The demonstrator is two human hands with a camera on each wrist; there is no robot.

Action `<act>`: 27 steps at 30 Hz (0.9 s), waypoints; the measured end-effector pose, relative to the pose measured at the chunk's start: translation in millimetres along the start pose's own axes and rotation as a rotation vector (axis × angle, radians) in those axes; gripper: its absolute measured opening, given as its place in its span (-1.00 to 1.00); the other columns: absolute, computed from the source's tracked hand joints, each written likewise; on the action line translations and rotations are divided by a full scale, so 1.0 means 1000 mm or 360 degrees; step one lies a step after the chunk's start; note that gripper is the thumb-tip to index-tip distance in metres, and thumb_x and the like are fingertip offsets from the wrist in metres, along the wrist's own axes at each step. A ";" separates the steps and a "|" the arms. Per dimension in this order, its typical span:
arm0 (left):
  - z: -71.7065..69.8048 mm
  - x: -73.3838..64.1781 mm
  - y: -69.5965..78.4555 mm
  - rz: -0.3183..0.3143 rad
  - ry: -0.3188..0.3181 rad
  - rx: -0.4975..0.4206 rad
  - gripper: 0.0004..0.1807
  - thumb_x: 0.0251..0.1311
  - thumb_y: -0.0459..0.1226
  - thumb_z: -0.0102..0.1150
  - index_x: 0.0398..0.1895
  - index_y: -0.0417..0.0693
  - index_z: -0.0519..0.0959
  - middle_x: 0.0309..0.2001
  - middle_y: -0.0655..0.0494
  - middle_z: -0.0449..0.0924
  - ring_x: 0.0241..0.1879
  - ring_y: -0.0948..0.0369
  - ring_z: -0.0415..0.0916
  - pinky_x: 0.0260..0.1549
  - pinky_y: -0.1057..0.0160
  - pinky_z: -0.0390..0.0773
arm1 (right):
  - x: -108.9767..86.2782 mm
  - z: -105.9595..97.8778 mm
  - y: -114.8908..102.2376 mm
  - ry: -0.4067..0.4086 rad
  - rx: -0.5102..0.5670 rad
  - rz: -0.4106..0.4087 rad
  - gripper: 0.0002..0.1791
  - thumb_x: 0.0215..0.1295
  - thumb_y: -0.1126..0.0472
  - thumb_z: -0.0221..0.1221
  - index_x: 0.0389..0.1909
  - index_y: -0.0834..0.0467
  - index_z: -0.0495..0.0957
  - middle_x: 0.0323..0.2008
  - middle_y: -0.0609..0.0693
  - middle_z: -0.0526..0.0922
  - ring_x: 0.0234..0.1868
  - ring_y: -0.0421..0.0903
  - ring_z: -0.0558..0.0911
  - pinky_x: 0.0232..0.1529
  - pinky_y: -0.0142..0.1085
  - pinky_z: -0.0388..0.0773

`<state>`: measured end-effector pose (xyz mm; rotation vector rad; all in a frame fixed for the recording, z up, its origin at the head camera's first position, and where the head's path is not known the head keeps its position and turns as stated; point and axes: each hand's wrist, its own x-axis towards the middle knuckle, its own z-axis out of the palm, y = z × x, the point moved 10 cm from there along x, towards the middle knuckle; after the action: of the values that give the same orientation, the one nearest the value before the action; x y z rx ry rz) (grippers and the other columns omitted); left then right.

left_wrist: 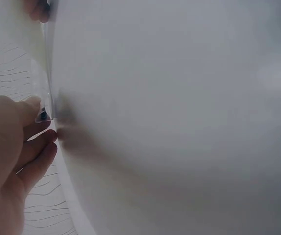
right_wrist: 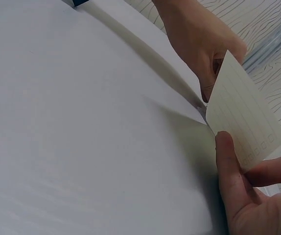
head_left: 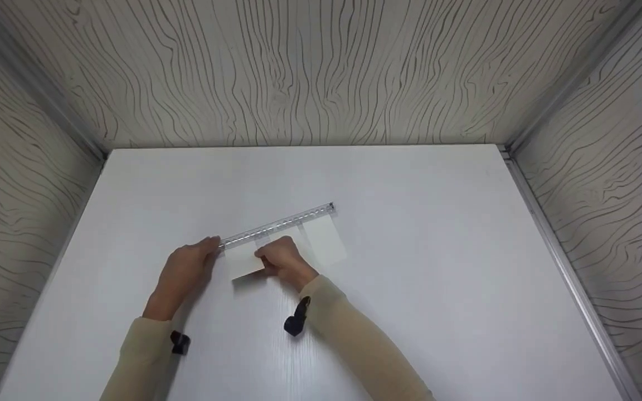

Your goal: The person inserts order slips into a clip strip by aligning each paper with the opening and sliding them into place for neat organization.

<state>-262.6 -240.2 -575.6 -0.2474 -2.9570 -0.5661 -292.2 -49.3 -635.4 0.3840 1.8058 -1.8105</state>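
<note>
A narrow see-through plastic strip (head_left: pixel 276 226) with a row of regular marks lies slantwise on the white table. My left hand (head_left: pixel 187 270) pinches its near left end, where a small dark dot shows in the left wrist view. Between thumb and fingers, my right hand (head_left: pixel 285 258) holds a cream card (right_wrist: pixel 243 115) by its edge. Faint ruled lines and a row of small boxes are printed on that card, and its lower edge is raised off the table. Another pale card (head_left: pixel 324 239) lies below the strip's right part. My right hand partly hides the area between the cards.
The white table (head_left: pixel 438 250) carries the work and reaches wood-grain patterned walls (head_left: pixel 298 72) at the back and sides. Metal rails (head_left: pixel 572 278) run along the corners and side edge. Dark wrist cameras (head_left: pixel 295 324) sit on both sleeves.
</note>
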 end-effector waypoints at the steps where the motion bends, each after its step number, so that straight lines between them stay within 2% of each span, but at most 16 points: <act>1: -0.001 0.000 0.000 -0.0002 0.0000 0.0003 -0.64 0.48 -0.33 0.21 0.29 -0.11 0.63 0.25 -0.12 0.70 0.21 -0.10 0.70 0.24 -0.10 0.72 | 0.000 0.000 0.000 0.0008 0.0007 -0.0001 -0.74 0.26 0.48 0.23 -0.60 0.21 0.54 -0.72 -0.11 0.40 -0.68 -0.26 0.34 -0.70 -0.49 0.30; 5: -0.002 0.001 0.001 -0.0008 -0.0005 0.0006 -0.65 0.49 -0.29 0.21 0.27 -0.09 0.65 0.23 -0.11 0.71 0.19 -0.10 0.72 0.23 -0.10 0.73 | 0.000 0.000 0.000 0.0006 0.0012 0.0005 -0.83 0.26 0.48 0.23 -0.51 0.25 0.59 -0.63 -0.07 0.52 -0.59 -0.23 0.51 -0.63 -0.48 0.50; 8: -0.001 0.002 0.001 -0.0005 -0.0010 -0.0001 -0.65 0.50 -0.28 0.21 0.28 -0.10 0.64 0.24 -0.12 0.70 0.20 -0.11 0.71 0.24 -0.10 0.72 | -0.001 0.002 -0.001 -0.0028 0.0005 0.0009 -0.93 0.29 0.46 0.22 -0.38 0.33 0.64 -0.53 -0.01 0.64 -0.47 -0.19 0.69 -0.48 -0.42 0.72; 12: -0.001 0.001 0.001 0.0014 -0.0002 -0.0010 -0.65 0.49 -0.30 0.21 0.27 -0.12 0.64 0.23 -0.13 0.70 0.20 -0.11 0.71 0.24 -0.11 0.72 | -0.002 0.003 -0.001 -0.0054 -0.0010 0.0001 -0.94 0.29 0.46 0.22 -0.32 0.37 0.66 -0.50 0.03 0.71 -0.45 -0.15 0.76 -0.42 -0.37 0.80; 17: -0.002 0.002 0.000 0.0028 0.0014 -0.0015 -0.67 0.47 -0.34 0.22 0.24 -0.11 0.66 0.21 -0.14 0.71 0.19 -0.12 0.72 0.23 -0.12 0.72 | -0.002 0.001 -0.002 -0.0049 -0.0039 -0.0011 -0.90 0.25 0.47 0.21 -0.45 0.31 0.63 -0.58 0.00 0.67 -0.55 -0.18 0.69 -0.55 -0.42 0.70; 21: 0.000 0.002 0.000 0.0029 -0.0004 -0.0006 -0.66 0.46 -0.37 0.21 0.25 -0.13 0.65 0.22 -0.15 0.70 0.20 -0.12 0.71 0.24 -0.12 0.71 | -0.003 0.000 -0.002 -0.0066 -0.0094 -0.0013 -0.89 0.28 0.45 0.21 -0.43 0.31 0.64 -0.58 -0.01 0.66 -0.57 -0.20 0.68 -0.57 -0.43 0.69; 23: 0.000 0.002 0.000 0.0044 0.0001 -0.0009 -0.66 0.46 -0.37 0.21 0.25 -0.15 0.65 0.22 -0.16 0.71 0.19 -0.13 0.72 0.21 -0.13 0.73 | -0.004 -0.001 -0.003 -0.0069 -0.0102 -0.0030 -0.84 0.28 0.46 0.20 -0.49 0.28 0.62 -0.63 -0.04 0.61 -0.62 -0.24 0.60 -0.62 -0.47 0.60; 27: -0.003 0.001 0.001 0.0064 0.0017 -0.0020 -0.66 0.48 -0.36 0.20 0.25 -0.16 0.64 0.20 -0.15 0.72 0.16 -0.13 0.73 0.17 -0.12 0.75 | -0.006 -0.002 -0.007 -0.0041 -0.0098 -0.0076 -0.63 0.25 0.50 0.19 -0.71 0.16 0.46 -0.75 -0.14 0.39 -0.72 -0.29 0.32 -0.73 -0.51 0.24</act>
<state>-263.1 -240.3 -572.8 -0.3033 -2.9323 -0.5788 -291.3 -46.4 -626.2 0.2948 1.8624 -1.7790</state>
